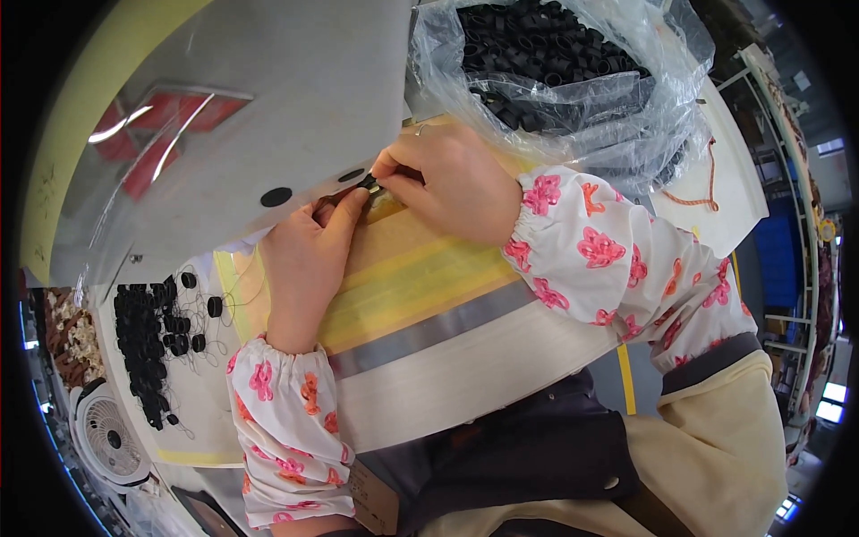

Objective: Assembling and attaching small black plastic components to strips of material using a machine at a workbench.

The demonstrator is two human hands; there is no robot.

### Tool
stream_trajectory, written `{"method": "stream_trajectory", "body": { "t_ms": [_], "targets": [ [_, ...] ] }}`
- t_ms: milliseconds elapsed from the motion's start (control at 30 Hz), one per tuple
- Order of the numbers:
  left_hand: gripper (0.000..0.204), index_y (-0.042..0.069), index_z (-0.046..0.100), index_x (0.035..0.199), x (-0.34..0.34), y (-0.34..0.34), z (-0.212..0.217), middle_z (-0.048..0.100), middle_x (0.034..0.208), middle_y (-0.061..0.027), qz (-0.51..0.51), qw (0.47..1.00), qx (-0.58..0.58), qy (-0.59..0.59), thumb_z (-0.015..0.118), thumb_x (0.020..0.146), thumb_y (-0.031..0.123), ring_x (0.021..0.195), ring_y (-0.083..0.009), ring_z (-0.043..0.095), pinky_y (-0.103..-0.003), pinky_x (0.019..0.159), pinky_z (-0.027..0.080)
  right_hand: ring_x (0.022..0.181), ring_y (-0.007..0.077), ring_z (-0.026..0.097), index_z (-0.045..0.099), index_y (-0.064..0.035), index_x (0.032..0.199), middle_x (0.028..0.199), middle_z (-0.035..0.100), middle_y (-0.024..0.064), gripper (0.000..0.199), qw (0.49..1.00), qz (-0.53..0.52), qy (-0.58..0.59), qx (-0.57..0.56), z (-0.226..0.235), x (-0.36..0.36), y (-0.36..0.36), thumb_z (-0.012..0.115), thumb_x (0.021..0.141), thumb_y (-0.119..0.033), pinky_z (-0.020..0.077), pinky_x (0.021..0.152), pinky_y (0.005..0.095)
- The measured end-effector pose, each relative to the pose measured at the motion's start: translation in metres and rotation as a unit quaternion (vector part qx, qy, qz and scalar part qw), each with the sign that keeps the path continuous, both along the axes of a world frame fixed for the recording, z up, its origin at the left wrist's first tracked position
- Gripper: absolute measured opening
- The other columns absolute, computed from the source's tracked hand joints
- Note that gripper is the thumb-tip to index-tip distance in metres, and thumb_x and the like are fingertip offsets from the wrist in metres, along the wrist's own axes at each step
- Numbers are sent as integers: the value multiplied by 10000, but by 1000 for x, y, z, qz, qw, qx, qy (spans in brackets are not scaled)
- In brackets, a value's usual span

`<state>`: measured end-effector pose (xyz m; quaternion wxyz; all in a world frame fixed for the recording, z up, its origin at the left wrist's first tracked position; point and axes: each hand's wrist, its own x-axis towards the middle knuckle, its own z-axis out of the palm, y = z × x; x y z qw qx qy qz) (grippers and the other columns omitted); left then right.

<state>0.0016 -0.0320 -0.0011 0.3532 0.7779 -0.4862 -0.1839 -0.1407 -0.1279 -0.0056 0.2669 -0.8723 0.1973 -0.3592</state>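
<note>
Taking the pale counter (465, 358) with its yellow tape stripes and grey band as the reference: off its far left corner sits a small white round fan (107, 438), and just above that, at the counter's left end, there's a loose pile of small black rings with thin threads (152, 340) spread over a white sheet. Moving right along the counter, the left hand (304, 259) comes up out of a white sleeve cover with pink and orange flowers (282, 430), resting flat on the yellow tape with its fingertips stretched up toward the counter's back edge; its grip looks loosely closed, fingers touching the same tiny piece the other hand has, though I can't tell how firmly. Above the left hand, past the counter's back edge, a big grey metal panel (295, 98) with a black oval hole in it leans over everything. Right at that back edge, about the middle of the counter, is the small black ring piece (369, 182), pinched between the thumb and forefinger of the right hand (456, 183), so that grip is closed on it. Behind the right hand, beyond the counter's back right side, a crinkly clear plastic bag full of black rings (555, 63) sits open.
</note>
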Motion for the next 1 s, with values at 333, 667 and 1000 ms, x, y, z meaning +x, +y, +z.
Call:
{"method": "stream_trajectory", "body": {
  "t_ms": [333, 667, 1000],
  "targets": [
    [288, 13, 649, 843, -3, -1, 10, 613, 621, -68, 1, 999, 33, 9, 617, 771, 290, 555, -104, 537, -232, 564, 415, 562, 278, 568, 552, 5, 711, 623, 574, 124, 96, 999, -6, 51, 4, 6, -1, -6, 616, 672, -55, 440, 507, 329],
    [253, 0, 643, 843, -1, 1, 6, 629, 660, -24, 10, 999, 9, 40, 633, 767, 241, 590, -61, 541, -203, 580, 415, 548, 276, 561, 537, -11, 684, 596, 568, 114, 110, 997, -11, 71, 5, 6, 2, -8, 620, 662, -80, 433, 501, 333],
    [245, -25, 626, 818, -2, -4, 2, 614, 641, -7, 2, 997, -16, 73, 642, 762, 214, 566, -40, 507, -177, 557, 396, 524, 268, 557, 529, -5, 672, 567, 562, 108, 134, 997, -8, 75, 2, 3, 4, -11, 628, 653, -94, 431, 489, 327]
  ]
}}
